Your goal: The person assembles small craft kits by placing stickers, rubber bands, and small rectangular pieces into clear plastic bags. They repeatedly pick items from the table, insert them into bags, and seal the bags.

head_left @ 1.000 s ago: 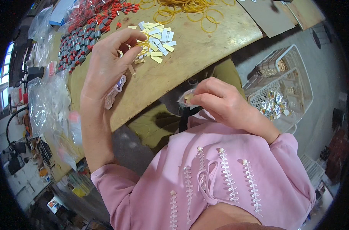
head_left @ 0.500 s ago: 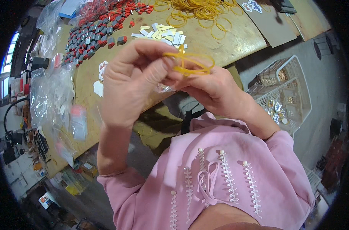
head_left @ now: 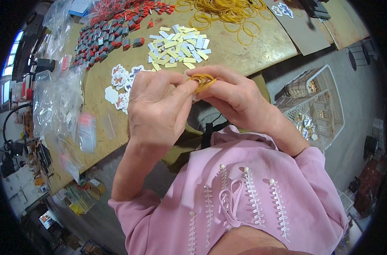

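My left hand (head_left: pixel 157 104) pinches a looped yellow rubber band (head_left: pixel 205 81) between thumb and fingers, in front of my chest at the table's near edge. Against it, my right hand (head_left: pixel 236 95) is closed with its fingertips on a small clear plastic bag (head_left: pixel 195 97), of which only slivers show. The band is bunched between both hands at the bag's mouth. My fingers hide the rest of the bag and whatever may be in it.
Beyond my hands on the table (head_left: pixel 270 46) lie white and yellow slips (head_left: pixel 176 44), grey-and-red small parts (head_left: pixel 104 40), a heap of yellow rubber bands (head_left: pixel 227 10) and printed cutouts (head_left: pixel 121 78). Clear bags (head_left: pixel 87 131) lie left; a white plastic basket (head_left: pixel 340 106) stands right.
The rubber band has gone from a wide loop to a small bunch between my fingertips. My left hand has moved down and slightly right, uncovering slips and cutouts.
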The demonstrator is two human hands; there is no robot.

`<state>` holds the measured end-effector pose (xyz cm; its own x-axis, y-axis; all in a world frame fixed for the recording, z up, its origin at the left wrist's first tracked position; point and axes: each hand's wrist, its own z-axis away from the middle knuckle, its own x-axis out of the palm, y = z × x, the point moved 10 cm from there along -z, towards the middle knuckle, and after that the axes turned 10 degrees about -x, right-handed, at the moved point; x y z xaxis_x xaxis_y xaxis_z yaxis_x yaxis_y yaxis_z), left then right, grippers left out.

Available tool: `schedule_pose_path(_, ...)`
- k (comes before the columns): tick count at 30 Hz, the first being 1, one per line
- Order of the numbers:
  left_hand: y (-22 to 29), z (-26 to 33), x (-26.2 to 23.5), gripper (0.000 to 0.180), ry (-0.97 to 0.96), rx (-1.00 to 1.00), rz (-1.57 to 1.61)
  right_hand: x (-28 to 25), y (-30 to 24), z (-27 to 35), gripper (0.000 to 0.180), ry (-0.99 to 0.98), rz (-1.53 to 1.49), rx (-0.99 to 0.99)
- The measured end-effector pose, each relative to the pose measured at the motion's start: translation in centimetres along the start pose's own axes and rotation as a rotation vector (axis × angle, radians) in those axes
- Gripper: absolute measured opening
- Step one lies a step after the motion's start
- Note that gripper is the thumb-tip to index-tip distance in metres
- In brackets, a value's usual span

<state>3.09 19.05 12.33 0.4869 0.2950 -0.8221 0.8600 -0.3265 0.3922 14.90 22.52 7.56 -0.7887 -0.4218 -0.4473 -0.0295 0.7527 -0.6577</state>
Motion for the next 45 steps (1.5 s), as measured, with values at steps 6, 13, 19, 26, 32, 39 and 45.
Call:
schedule_pose_path(6,-1.4,0.2,1.9,0.010,-0.354,-0.075,0.061,1.2,-0.4,0.0,0.018,-0.054,-0.026,-0.035)
schedule_pose_path(13,-2.8,1.7,4.1,0.018,-0.624,-0.064,-0.126,2.5,-1.8,-0.3,0.030,-0.117,-0.034,-0.126)
schedule_pose_path(19,-3.3,0.4,1.5,0.031,-0.488,-0.296,0.245,-0.1,-1.1,-0.8,0.018,-0.066,0.017,-0.045)
schedule_pose_path(26,-5.9,2.0,1.4,0.036,-0.204,-0.375,0.563,0.1,-0.5,-0.3,0.020,-0.069,0.020,-0.012)
schedule_pose_path(32,-6.7,4.6,5.0,0.024,-0.124,-0.542,0.864,-0.1,0.2,-0.1,0.020,-0.014,-0.016,0.045)
schedule_pose_path(39,-6.5,5.4,6.0,0.009,0.067,-0.577,1.026,-0.3,1.6,-0.1,0.007,-0.011,-0.071,0.147)
schedule_pose_path(45,-6.2,5.7,6.8,0.007,0.100,-0.548,0.999,1.2,3.2,1.2,0.006,-0.175,-0.187,0.285)
